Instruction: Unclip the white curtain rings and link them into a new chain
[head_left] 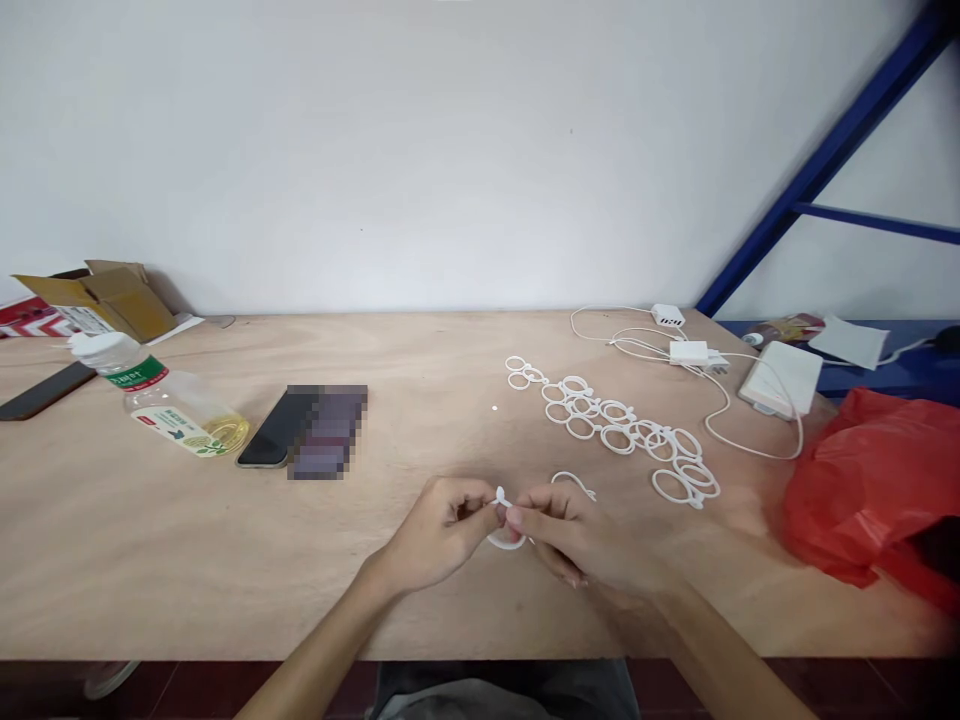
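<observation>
Between both hands, above the near part of the wooden table, is a small white plastic ring (507,543) with a nub on top. My left hand (442,530) pinches its left side near the nub. From the right, my right hand (570,530) pinches the same ring, thumb and forefinger almost meeting the left fingertips. Just behind the right hand lies another white ring (574,480), partly hidden by it. Further right, a cluster of several white rings (619,438) spreads diagonally over the table, many overlapping.
Left on the table (187,560) are a tilted-looking plastic bottle (154,395), a phone (277,430) beside a pixelated patch, and a cardboard box (124,300). To the right are white cables with a charger (688,352), a white box (781,380) and a red plastic bag (862,480).
</observation>
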